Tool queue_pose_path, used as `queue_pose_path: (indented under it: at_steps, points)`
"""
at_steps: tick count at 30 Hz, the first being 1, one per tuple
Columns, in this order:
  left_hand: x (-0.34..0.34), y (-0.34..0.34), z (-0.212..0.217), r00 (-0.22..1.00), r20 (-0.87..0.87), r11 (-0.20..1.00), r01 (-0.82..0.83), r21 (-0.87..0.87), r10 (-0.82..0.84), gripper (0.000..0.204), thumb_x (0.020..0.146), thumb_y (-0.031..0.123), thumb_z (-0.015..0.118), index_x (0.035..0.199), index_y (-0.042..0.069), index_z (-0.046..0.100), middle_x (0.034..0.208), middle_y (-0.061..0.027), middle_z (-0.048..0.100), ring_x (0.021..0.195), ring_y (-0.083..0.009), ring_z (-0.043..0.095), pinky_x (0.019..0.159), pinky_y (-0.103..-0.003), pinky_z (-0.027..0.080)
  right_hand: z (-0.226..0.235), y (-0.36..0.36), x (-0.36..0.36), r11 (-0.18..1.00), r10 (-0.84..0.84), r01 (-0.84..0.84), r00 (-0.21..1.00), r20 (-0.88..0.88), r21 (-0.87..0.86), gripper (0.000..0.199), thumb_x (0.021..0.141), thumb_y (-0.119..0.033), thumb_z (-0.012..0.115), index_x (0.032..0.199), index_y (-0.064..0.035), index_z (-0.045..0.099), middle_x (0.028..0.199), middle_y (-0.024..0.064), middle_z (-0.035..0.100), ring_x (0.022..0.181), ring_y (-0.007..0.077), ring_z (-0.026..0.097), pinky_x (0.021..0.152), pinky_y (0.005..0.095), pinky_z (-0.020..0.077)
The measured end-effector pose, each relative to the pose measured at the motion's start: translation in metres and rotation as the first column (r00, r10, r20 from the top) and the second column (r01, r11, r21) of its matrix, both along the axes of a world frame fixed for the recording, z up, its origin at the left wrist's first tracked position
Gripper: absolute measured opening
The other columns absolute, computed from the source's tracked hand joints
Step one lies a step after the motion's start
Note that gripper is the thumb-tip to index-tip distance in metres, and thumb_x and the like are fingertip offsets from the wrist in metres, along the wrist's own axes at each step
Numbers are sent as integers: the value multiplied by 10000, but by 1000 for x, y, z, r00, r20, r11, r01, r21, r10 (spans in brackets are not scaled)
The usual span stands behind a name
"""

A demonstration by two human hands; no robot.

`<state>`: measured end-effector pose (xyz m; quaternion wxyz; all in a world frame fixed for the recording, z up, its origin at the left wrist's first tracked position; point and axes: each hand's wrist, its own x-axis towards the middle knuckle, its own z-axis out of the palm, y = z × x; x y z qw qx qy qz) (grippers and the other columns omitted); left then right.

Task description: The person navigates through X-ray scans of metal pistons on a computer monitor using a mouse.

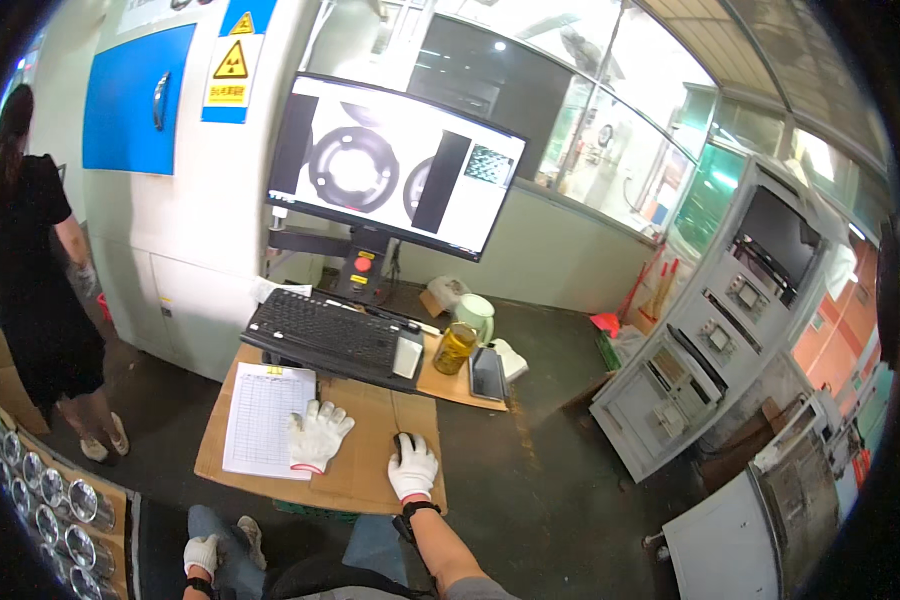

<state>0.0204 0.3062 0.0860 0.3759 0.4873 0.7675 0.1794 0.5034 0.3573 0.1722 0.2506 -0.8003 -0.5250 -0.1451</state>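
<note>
Head view, lower centre: I see right fingers [423, 452] cupping the mouse [403, 441], likely light, stiff, best held by sides; left fingers [200, 549]: cannot tell.

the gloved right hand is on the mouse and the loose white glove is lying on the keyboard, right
Not quite: the loose white glove isn't on the keyboard. The head view shows it partly on the paper sheets and partly on the cardboard. The gloved right hand is on the mouse.

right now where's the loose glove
In the head view, the loose glove lies partly on the papers, left of the right hand and below the keyboard.
</note>
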Motion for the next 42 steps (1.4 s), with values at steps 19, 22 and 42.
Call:
queue_pose_path:
  at_steps: [19, 22, 42]
  points:
    - [-33, 5, -46, 828, -328, 877, 480, -6, -455, 278, 997, 252, 385, 1044, 156, 642, 861, -225, 647, 813, -392, 634, 670, -505, 495, 4, -2, -1, 998, -31, 29, 999, -41, -52, 461, 780, -278, 635, 1234, -220, 578, 1250, 119, 558, 970, 363, 605, 837, 494, 493]
    - [-33, 5, -50, 817, -382, 878, 478, 28, -433, 280, 996, 261, 391, 1039, 147, 643, 860, -225, 647, 806, -397, 633, 673, -504, 495, 0, 0, 0, 999, -19, 18, 999, -27, -26, 453, 783, -277, 629, 1228, -214, 583, 1257, 119, 557, 980, 366, 602, 843, 496, 491]
    - [-28, 4, -38, 815, -360, 867, 497, 32, -454, 230, 963, 161, 423, 1059, 141, 631, 868, -215, 656, 785, -389, 640, 664, -504, 502, -3, 0, 2, 1000, -3, 3, 1000, -5, 2, 440, 778, -252, 637, 1211, -203, 580, 1258, 111, 547, 956, 372, 599, 814, 498, 498]
